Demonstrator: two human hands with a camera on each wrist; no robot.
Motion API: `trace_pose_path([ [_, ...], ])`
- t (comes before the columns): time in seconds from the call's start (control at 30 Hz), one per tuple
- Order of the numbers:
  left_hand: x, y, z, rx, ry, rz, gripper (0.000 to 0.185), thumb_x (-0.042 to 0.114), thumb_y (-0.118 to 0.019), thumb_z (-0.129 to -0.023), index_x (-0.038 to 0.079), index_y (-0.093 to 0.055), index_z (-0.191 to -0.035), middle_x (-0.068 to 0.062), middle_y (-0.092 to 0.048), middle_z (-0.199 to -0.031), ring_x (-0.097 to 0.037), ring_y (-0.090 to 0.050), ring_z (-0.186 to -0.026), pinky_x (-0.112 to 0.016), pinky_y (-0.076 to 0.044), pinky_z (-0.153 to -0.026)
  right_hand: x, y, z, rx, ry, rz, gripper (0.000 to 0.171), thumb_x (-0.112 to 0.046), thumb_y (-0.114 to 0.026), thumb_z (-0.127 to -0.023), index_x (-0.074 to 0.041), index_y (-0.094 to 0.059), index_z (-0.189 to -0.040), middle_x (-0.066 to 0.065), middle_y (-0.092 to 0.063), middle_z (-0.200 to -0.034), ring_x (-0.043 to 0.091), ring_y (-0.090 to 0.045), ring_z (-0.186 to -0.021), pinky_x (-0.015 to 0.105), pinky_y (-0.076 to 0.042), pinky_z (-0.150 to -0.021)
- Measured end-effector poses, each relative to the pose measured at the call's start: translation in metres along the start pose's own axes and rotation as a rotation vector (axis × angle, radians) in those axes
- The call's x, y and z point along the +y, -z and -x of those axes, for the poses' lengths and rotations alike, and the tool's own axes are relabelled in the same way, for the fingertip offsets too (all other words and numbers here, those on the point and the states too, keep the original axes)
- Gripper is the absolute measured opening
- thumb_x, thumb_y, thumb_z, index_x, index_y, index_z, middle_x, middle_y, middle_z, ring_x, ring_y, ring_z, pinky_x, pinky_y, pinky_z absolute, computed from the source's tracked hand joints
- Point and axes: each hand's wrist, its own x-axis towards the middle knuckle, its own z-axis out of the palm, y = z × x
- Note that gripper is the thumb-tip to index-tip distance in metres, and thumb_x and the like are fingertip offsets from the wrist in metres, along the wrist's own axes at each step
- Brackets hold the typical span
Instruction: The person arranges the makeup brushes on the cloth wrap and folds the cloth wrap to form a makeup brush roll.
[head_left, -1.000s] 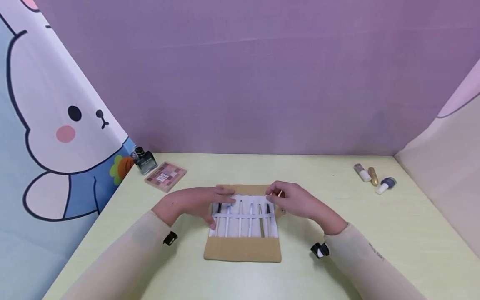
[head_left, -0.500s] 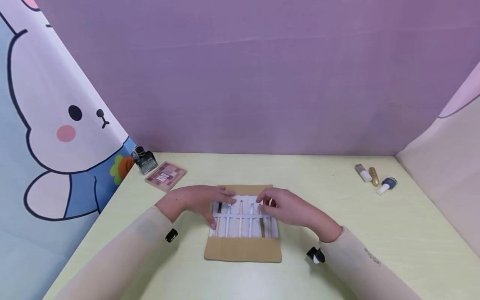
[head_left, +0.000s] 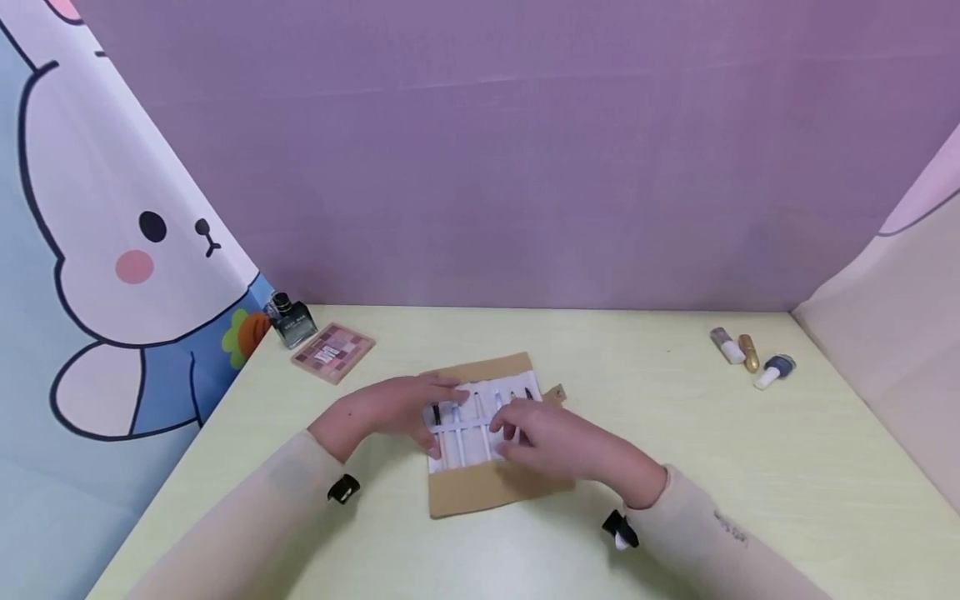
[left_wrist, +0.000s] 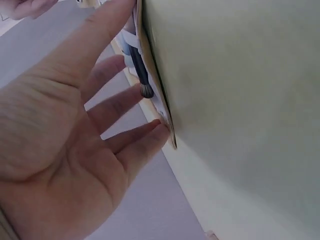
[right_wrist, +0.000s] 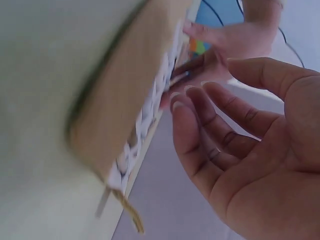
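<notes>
A tan fabric brush roll (head_left: 480, 492) lies spread out on the table, slightly turned, its white lining facing up. Several slim makeup brushes sit in a row under its white band; one dark-ended brush (left_wrist: 142, 75) shows close up in the left wrist view. My left hand (head_left: 393, 412) rests along the roll's left edge, thumb and fingers spread, fingertips at the fabric. Over the right half hovers my right hand (head_left: 558, 437), fingers loosely bent with nothing between them in the right wrist view; it hides some brushes. A short tie (right_wrist: 131, 212) hangs off the roll's side.
Back left on the table are a dark perfume bottle (head_left: 296, 323) and a pink eyeshadow palette (head_left: 333, 353). At the back right lie two small nail polish bottles, one grey (head_left: 726, 345) and one dark blue (head_left: 776, 368), with a gold tube (head_left: 748, 353) between them.
My right hand has moved left and toward me from the roll's upper right corner. The roll has turned counterclockwise, its right side shifting away from me. My left hand stays at the left edge.
</notes>
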Motion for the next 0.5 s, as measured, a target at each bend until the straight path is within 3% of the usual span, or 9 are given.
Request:
trace_pose_path([
  [0.27, 0.006, -0.007, 0.008, 0.057, 0.072, 0.016, 0.094, 0.036, -0.094, -0.082, 0.02, -0.048, -0.163, -0.013, -0.036, -0.175, -0.041, -0.037, -0.161, -0.059, -0.041, -0.126, -0.023, -0.017, 0.001, -0.032, 0.063, 0.2, 0.033, -0.023, -0.076, -0.098, -0.007, -0.072, -0.126, 0.006, -0.073, -0.12, 0.013, -0.065, -0.102, 0.031, -0.06, -0.094],
  [0.4, 0.013, -0.01, 0.009, 0.083, 0.104, 0.022, 0.096, 0.039, -0.093, -0.082, 0.021, -0.046, -0.163, -0.016, -0.037, -0.174, -0.042, -0.037, -0.16, -0.059, -0.042, -0.125, -0.031, -0.023, 0.001, -0.047, 0.06, 0.26, 0.042, -0.027, -0.079, -0.096, -0.008, -0.069, -0.133, 0.006, -0.072, -0.126, 0.017, -0.067, -0.111, 0.031, -0.061, -0.099],
  [0.5, 0.019, -0.012, 0.009, 0.098, 0.127, 0.012, 0.096, 0.041, -0.093, -0.083, 0.021, -0.045, -0.164, -0.017, -0.038, -0.173, -0.042, -0.039, -0.159, -0.06, -0.042, -0.125, -0.034, -0.027, 0.002, -0.032, 0.091, 0.325, 0.039, -0.024, -0.079, -0.096, -0.01, -0.071, -0.131, 0.004, -0.072, -0.126, 0.017, -0.067, -0.113, 0.029, -0.06, -0.099],
])
